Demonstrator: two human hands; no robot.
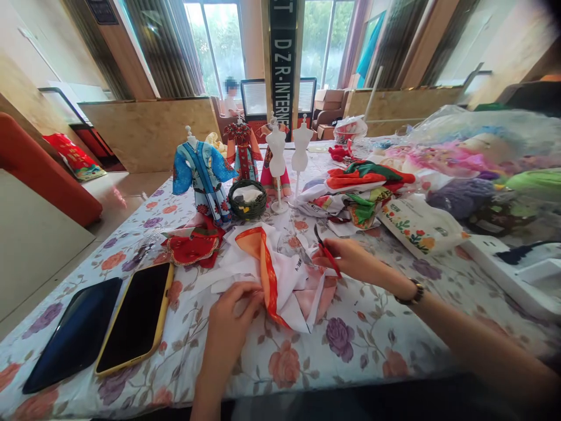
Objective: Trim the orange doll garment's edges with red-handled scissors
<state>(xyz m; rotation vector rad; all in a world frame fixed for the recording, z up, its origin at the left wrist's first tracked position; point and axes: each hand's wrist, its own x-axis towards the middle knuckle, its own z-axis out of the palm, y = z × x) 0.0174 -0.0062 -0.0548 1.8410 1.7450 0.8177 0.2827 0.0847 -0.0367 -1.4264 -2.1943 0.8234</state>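
White fabric with an orange strip (269, 278) lies bunched on the flowered tablecloth (280, 365). My left hand (232, 318) pinches the fabric's left edge near the orange strip. In my right hand (350, 263) is a small pair of red-handled scissors (328, 257), its dark tip pointing up and away from me. The right hand is over the fabric's right side, where pale pink cloth (313, 298) shows. A red cloth piece (195, 242) sits just left of the white fabric.
Two phones, one black (74, 333) and one yellow-cased (138, 316), lie at left. Behind the fabric stand small dressed mannequins (204, 172), bare white ones (277, 153) and a dark basket (248, 202). Folded cloths (363, 184), a printed packet (423, 225) and bagged yarn (462, 196) fill the right.
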